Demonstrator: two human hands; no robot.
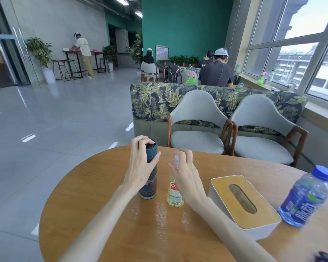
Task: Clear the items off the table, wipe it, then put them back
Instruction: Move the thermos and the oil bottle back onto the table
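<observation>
Round wooden table (102,214); four items counted on it.

- One dark flask (149,178), table centre, upright. Left hand (140,163) curled round its upper body. Judged rigid, smooth, possibly heavy; best taken mid-body.
- One small spray bottle (174,193) at 3 o'clock of it, head wrapped by right hand (186,174). Judged light.
- One tissue box (243,203).
- One water bottle (306,197), far right.

on the table (106,186): flask (149,178), spray bottle (173,193), tissue box (244,205), water bottle (305,197), left to right.
</observation>
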